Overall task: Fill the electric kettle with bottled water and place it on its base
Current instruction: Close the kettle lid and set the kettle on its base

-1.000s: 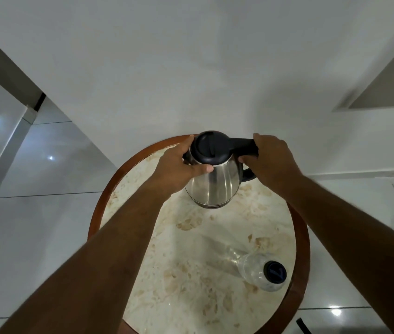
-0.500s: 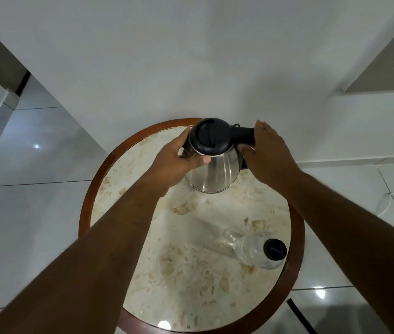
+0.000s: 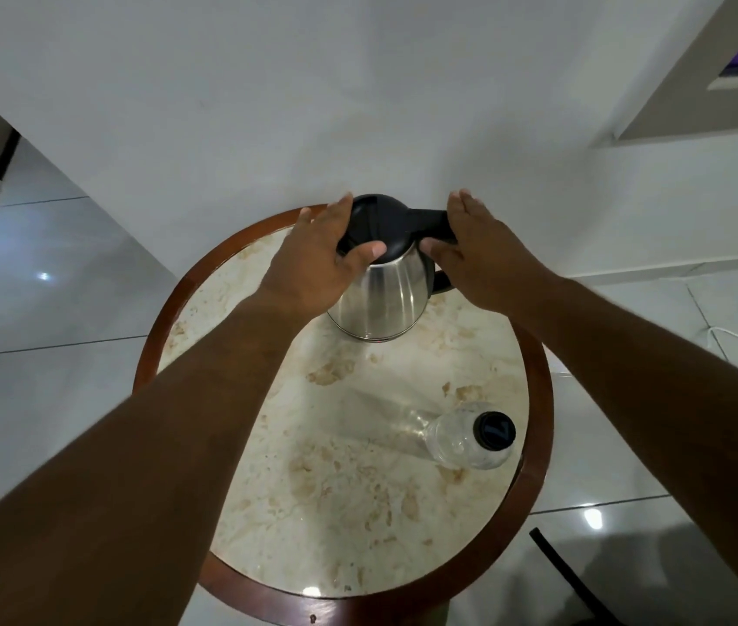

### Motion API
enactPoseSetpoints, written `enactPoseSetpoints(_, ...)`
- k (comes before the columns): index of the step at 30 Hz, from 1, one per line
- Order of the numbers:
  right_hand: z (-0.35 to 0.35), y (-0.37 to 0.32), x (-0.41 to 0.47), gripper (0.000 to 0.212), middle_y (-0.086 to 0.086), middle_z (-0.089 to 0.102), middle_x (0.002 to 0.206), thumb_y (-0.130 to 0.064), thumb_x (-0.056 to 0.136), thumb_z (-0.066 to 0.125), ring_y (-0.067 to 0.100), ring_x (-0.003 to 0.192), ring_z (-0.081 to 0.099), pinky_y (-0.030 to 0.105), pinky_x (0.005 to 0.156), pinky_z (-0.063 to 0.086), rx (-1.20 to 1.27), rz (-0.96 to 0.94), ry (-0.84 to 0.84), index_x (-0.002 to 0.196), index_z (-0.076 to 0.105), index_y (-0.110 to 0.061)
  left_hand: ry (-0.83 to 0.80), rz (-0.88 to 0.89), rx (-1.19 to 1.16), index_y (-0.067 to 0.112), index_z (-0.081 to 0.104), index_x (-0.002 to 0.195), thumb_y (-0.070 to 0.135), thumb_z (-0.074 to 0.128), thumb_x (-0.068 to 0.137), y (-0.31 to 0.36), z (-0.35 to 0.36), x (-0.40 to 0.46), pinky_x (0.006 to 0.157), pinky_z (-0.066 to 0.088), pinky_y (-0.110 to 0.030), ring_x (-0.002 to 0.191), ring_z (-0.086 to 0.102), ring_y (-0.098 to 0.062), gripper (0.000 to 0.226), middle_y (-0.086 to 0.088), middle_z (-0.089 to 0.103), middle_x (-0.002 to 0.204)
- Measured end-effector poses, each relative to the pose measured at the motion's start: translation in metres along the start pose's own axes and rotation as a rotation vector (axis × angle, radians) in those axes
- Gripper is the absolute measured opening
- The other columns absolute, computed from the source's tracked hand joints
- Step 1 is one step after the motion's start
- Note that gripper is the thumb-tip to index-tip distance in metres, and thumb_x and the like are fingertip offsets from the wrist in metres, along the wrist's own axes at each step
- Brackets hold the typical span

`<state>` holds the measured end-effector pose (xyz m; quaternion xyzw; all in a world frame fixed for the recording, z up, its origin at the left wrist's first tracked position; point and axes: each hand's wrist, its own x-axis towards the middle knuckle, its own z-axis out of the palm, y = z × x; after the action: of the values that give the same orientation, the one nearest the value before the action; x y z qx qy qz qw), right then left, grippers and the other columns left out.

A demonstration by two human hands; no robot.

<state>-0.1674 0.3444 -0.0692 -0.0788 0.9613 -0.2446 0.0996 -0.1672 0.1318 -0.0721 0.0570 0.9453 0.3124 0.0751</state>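
A steel electric kettle (image 3: 380,295) with a black lid and black handle stands at the far side of the round table (image 3: 150,341). My left hand (image 3: 317,259) cups the lid's left side, thumb lying across its front edge. My right hand (image 3: 480,250) rests against the handle with its fingers stretched straight, thumb by the handle's root. A small red glint shows at the kettle's bottom rim; whatever is under it is hidden. A clear plastic water bottle (image 3: 457,445) with a black cap on stands at the table's near right.
The table has a marble top and a brown wooden rim, and stands against a white wall. Glossy white floor tiles surround it. A white cable (image 3: 737,343) lies on the floor at right, and a black strip (image 3: 566,576) at lower right.
The kettle has moved down from a lifted position to stand on the table. The fingers of both hands have straightened from a curled grip. The camera tilted, shifting the view.
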Motion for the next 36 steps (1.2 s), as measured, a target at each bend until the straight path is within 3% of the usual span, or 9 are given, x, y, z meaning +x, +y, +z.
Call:
enactPoseSetpoints(6,0.002,-0.012,-0.004,0.06,0.017,0.027,0.154,-0.045,0.099,0.029,0.033,0.144,0.017,0.046,0.115,0.022,-0.091,-0.063,0.126,0.144,0.029,-0.005,0.002,0.053,0.131,0.017,0.016,0.153,0.06,0.039,0.091,-0.002,0.0,0.001,0.119,0.011,-0.048,0.15,0.005,-0.032,0.078,-0.005,0.025,0.16)
enactPoseSetpoints(26,0.018,-0.006,-0.008,0.055,0.014,0.03,0.153,-0.041,0.099,0.035,0.028,0.142,0.025,0.04,0.112,0.025,-0.1,-0.055,0.267,0.144,0.032,-0.009,-0.005,0.069,0.147,0.017,0.011,0.153,0.059,0.036,0.092,-0.002,0.006,-0.002,0.12,0.014,-0.049,0.15,0.006,-0.03,0.078,-0.007,0.02,0.162)
enactPoseSetpoints(36,0.019,-0.007,-0.005,0.053,0.016,0.034,0.151,-0.039,0.101,0.031,0.031,0.145,0.013,0.046,0.111,0.027,-0.162,-0.059,0.3,0.141,0.035,-0.004,-0.015,0.085,0.173,0.015,0.009,0.153,0.058,0.035,0.093,-0.002,0.005,-0.003,0.121,0.012,-0.048,0.149,0.007,-0.032,0.077,-0.008,0.019,0.162)
